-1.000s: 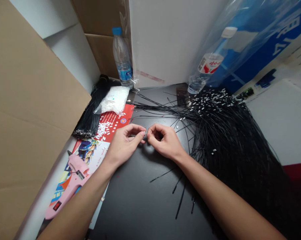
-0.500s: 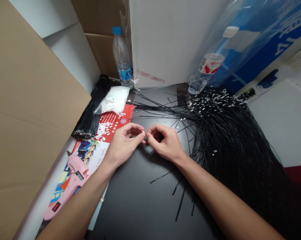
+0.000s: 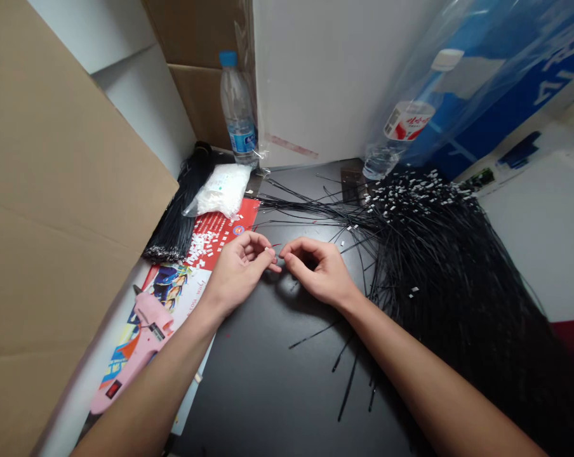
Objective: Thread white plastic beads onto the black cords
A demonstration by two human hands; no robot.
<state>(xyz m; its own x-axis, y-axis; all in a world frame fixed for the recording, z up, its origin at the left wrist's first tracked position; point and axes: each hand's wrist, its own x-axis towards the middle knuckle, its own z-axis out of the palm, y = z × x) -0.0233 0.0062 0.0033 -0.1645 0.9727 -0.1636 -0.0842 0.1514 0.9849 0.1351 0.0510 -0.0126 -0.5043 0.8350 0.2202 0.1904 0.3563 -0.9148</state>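
Observation:
Over the dark table (image 3: pixel 249 381), my left hand (image 3: pixel 242 270) pinches a small white piece (image 3: pixel 267 249) between thumb and forefinger. A thin red sliver (image 3: pixel 276 245) shows by its fingertips. Just to the right, a small gap away, my right hand (image 3: pixel 318 266) is curled with thumb and forefinger close together. Whatever lies between those tips is too small to make out. Beyond my left hand, several loose white pieces (image 3: pixel 200 247) lie on a red printed sheet (image 3: pixel 246 219). Black cords with white ends (image 3: pixel 411 254) form a large heap beside my right forearm.
A pink glue gun (image 3: pixel 141 336) rests at the left near a cardboard box (image 3: pixel 68 209). Behind stand a blue-capped bottle (image 3: pixel 238 111) and a white-capped bottle (image 3: pixel 408 120). A clear bag of white pieces (image 3: pixel 223 190) lies by a black cord bundle (image 3: pixel 173 216).
My fingertips have drawn slightly apart, from touching to a small gap. The red sliver shows more plainly. The whole view has shifted a little.

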